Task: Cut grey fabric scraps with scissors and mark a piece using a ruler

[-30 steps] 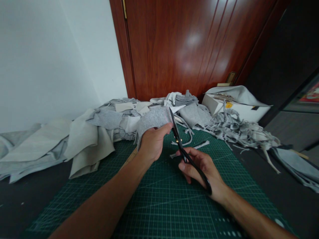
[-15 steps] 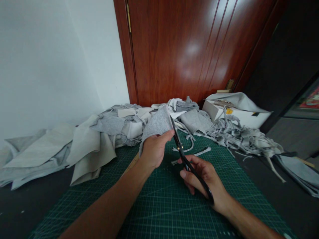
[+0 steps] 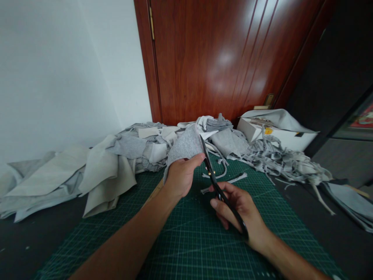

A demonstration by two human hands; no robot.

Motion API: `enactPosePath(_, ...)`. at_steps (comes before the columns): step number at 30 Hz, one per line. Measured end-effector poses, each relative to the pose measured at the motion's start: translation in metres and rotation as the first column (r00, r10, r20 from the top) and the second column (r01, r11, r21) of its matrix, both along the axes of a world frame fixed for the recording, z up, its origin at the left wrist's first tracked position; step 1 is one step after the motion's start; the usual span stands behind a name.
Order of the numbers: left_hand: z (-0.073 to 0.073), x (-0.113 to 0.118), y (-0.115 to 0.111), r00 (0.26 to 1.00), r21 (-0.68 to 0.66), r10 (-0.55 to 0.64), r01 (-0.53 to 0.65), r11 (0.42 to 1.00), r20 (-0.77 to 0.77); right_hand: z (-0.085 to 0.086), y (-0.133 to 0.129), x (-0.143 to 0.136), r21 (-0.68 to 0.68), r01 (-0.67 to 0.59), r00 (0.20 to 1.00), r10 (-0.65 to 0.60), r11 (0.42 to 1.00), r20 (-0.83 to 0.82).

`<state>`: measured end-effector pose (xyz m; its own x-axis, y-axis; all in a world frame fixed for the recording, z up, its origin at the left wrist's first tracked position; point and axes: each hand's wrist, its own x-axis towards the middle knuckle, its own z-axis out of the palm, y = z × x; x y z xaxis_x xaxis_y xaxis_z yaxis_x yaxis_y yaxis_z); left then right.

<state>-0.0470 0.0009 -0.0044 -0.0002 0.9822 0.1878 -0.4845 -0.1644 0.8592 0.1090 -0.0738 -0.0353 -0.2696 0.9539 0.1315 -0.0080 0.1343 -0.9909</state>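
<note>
My left hand pinches a grey fabric piece, its thumb on top near the right edge. The cloth stands up above the hand and hangs down on its left side. My right hand is wrapped around the handles of black scissors. The blades point up and away, lying along the right edge of the cloth beside my left thumb; they look closed or nearly so. Below both hands lies a green cutting mat with a grid.
Fabric pieces are heaped at the left and back. Cut strips lie on the mat. A tangle of strips and a white box are at the right. Behind stands a brown door.
The scissors have shifted very slightly against the cloth edge. Both hands keep nearly the same place and hold.
</note>
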Motion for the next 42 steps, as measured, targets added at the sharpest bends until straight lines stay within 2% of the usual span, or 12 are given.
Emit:
enactPosePath(7,0.0,0.0,-0.002,0.997,-0.021,-0.038,0.036,0.999,-0.066,0.0,0.001,0.002,0.005,-0.015,0.999,0.015,1.0,-0.034)
enactPosePath(11,-0.003,-0.001,-0.001,0.986,-0.05,-0.106,0.1,0.994,-0.125,-0.004,0.004,0.003,0.014,-0.01,0.998,0.011,1.0,-0.057)
enactPosePath(16,-0.003,-0.001,-0.002,0.978,-0.085,-0.167,0.157,0.984,-0.125,-0.005,0.005,0.002,0.019,0.001,0.996,0.0,1.0,-0.084)
enactPosePath(22,-0.002,-0.001,-0.004,0.975,-0.096,-0.138,0.122,0.988,-0.174,-0.003,0.004,0.001,0.021,0.008,0.995,-0.006,1.0,-0.1)
enactPosePath(34,-0.002,0.001,-0.006,0.99,-0.076,-0.098,0.091,0.993,-0.096,-0.002,0.003,0.003,0.05,0.002,0.999,0.0,0.999,-0.042)
enactPosePath(38,0.001,0.002,-0.005,0.999,-0.019,0.02,-0.021,1.0,-0.046,-0.005,0.003,0.001,0.053,0.013,0.999,-0.01,0.998,-0.042)
enactPosePath(42,0.011,0.008,-0.005,0.973,0.083,0.159,-0.175,0.981,0.165,-0.007,0.002,0.0,0.049,0.012,0.999,-0.01,0.999,-0.044)
